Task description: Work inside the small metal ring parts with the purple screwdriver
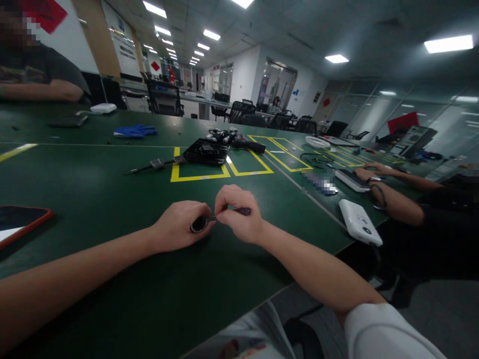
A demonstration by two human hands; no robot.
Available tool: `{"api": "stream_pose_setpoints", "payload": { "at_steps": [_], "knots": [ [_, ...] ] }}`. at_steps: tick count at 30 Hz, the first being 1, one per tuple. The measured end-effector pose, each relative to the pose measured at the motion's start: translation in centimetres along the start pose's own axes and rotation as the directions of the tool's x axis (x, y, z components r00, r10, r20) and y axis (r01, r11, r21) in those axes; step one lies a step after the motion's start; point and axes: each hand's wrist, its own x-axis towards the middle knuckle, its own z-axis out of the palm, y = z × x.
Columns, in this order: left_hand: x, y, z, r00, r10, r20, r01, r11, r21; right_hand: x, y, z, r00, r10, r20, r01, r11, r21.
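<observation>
My left grip clamps a small round part down at the table, my right grip pinches a thin screwdriver tipped against it, and I reckon a hard push could skid the tip off and flick the part away.

Left hand hides most of a dark ring; right hand covers a thin tool, perhaps tweezers.

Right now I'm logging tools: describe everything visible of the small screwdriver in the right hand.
The screwdriver is slim: dark purplish handle, thin bright metal shaft. It lies nearly level above the green table, pinched by the right hand, handle end poking out rightward. Its tip reaches a small dark round part held in the left hand; tip shape unclear.
</observation>
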Motion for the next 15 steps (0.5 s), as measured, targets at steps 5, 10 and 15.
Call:
{"api": "stream_pose_setpoints", "payload": {
  "at_steps": [5, 10, 15],
  "knots": [
    [0.0, 0.4, -0.3, 1.0, 0.013, 0.029, -0.013, 1.0, 0.013, 0.0, 0.3, 0.3, 0.954, 0.299, 0.03, -0.292, 0.895, 0.336],
    [0.0, 0.8, -0.6, 0.999, 0.0, 0.047, 0.0, 1.0, 0.008, 0.0, 1.5, 0.9, 0.894, 0.448, -0.017, -0.39, 0.797, 0.46],
    [0.0, 0.6, -0.7, 0.998, -0.031, 0.055, 0.031, 1.0, 0.002, 0.0, 2.1, 0.9, 0.885, 0.462, -0.06, -0.374, 0.782, 0.499]
  ]
}}
